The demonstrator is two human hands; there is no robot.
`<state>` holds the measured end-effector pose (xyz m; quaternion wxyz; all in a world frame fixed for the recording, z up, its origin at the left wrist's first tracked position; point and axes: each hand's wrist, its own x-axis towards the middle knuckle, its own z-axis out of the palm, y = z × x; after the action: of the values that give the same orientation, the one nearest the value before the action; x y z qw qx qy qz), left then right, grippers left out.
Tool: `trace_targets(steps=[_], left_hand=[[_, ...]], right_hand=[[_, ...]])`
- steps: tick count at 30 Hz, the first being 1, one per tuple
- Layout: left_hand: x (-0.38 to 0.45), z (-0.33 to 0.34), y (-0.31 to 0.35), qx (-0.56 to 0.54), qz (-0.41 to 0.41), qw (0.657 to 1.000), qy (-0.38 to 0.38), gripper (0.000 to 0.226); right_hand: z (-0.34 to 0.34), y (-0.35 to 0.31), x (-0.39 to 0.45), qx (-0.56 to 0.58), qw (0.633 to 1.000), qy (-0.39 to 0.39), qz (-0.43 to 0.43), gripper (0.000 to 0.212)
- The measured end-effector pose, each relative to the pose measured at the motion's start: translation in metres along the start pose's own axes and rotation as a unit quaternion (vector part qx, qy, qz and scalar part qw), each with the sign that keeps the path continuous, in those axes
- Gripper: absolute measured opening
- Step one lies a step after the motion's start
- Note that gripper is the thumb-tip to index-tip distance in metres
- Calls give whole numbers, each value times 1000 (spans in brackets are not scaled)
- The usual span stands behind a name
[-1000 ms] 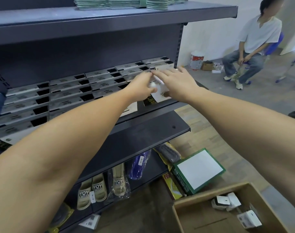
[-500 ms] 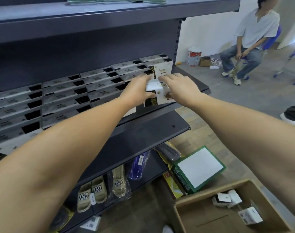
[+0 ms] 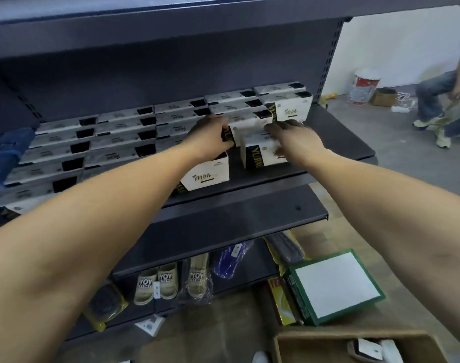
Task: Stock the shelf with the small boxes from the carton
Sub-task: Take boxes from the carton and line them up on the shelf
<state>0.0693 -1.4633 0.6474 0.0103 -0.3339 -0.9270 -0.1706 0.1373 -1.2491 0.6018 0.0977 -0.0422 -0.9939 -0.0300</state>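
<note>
Since a second ago, both hands, left hand (image 3: 210, 137) and right hand (image 3: 291, 138), grasping one small box (image 3: 249, 132), brought it onto shelf (image 3: 336, 142); placement nearly complete.

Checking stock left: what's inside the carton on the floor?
Only a corner of the carton shows, holding a couple of small white boxes. The frame edge cuts off the rest, so the count is unknown.
</note>
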Motion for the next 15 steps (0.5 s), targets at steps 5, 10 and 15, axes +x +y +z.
trace_targets(steps=[5,10,15], left_hand=[[10,8,-5,-3,-17,1000,7,49],[23,14,-11,-7,-30,999,17,47],[33,18,-19,-1,-44,999,19,45]], right_hand=[[16,-1,23,22,999,10,-39,71],[27,-8,45,46,996,30,-71,76],[33,-17,59,23,998,25,-59,75]])
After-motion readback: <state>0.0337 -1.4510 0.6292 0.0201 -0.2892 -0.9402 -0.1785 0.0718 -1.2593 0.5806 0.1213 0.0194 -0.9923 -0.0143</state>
